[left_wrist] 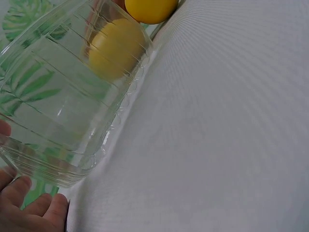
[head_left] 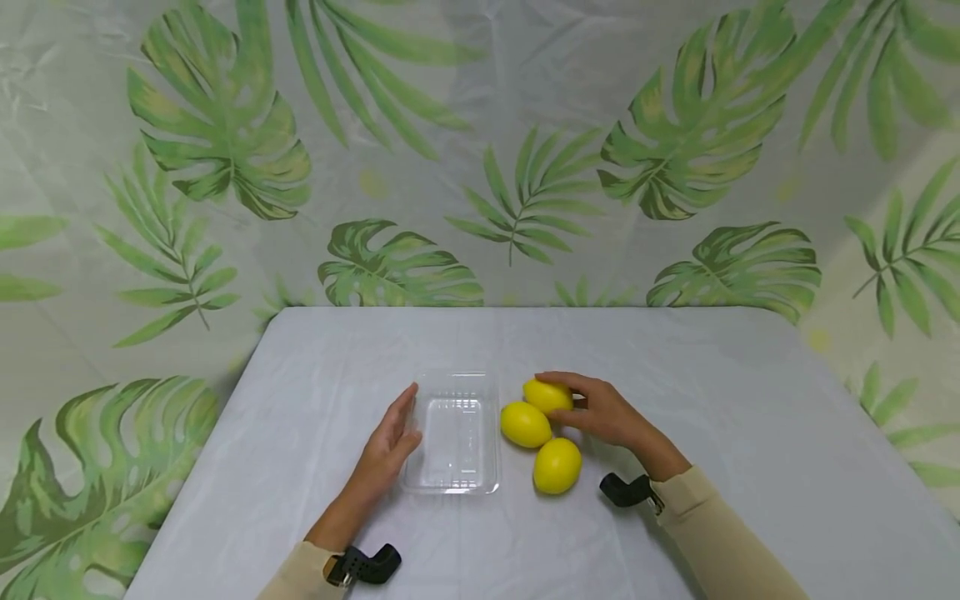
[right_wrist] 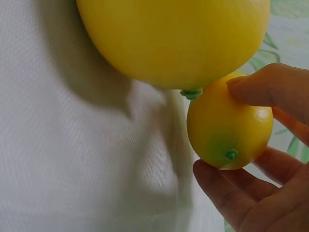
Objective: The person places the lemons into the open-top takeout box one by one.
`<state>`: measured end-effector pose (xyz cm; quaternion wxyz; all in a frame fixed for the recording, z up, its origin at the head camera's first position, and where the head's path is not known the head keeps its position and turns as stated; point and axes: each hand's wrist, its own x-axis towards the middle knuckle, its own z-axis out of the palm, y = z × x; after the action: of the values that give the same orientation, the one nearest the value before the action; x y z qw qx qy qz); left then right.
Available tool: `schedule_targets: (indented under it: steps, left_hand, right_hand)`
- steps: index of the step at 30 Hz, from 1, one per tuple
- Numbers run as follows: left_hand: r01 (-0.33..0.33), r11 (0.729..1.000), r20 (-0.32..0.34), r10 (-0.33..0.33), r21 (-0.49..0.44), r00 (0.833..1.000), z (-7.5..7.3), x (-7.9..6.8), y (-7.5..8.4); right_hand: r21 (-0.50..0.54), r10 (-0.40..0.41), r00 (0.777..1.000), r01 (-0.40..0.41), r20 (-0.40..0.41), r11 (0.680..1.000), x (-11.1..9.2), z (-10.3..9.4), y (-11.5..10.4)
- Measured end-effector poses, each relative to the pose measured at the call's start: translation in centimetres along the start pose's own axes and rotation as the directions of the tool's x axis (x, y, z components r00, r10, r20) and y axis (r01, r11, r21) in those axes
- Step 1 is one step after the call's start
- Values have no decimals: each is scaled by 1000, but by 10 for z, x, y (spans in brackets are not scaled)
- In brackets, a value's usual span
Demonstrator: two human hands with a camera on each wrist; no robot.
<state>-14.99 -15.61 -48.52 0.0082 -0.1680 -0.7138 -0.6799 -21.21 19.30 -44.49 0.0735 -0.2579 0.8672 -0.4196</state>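
Observation:
A clear plastic container (head_left: 455, 486), with no lid over it, sits on the table. My left hand (head_left: 390, 437) lies along its left side, fingers fairly straight and thumb at the rim. In the left wrist view, those fingertips (left_wrist: 57, 205) show right beside the ribbed wall. Right of the container, my right hand (head_left: 603, 412) holds the farthest yellow lemon (right_wrist: 227, 128), thumb on one side and fingers on the other. A second lemon (head_left: 525, 424) lies close to the container, and a third lemon (head_left: 557, 467) lies nearest me. Both green-tipped lemons in the right wrist view look smooth.
A white cloth covers the table (head_left: 712, 383). Behind it hangs a leaf-patterned sheet (head_left: 525, 100), which also shows at both sides. Each wrist wears a black camera mount (head_left: 371, 564) below a beige sleeve (head_left: 720, 533).

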Motion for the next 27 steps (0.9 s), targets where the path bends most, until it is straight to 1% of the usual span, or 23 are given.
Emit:
schedule_targets:
  steps: [8,15,21,27]
  left_hand:
    - [18,1000,-10,-18,9,1000,1,-2,-2]
    - [43,999,-17,-42,31,999,1,-3,0]
    - [31,999,-13,-30,36,999,1,-1,0]
    - [43,998,-15,-42,45,999,1,-1,1]
  right_hand:
    - [19,1,1000,-1,-26,1000,1,2,2]
    - [6,-16,999,16,-31,1000,1,-2,4]
    - [12,-3,999,4,-39,1000,3,-4,5]
    - [2,2,999,-2,-48,1000,4,-6,2]
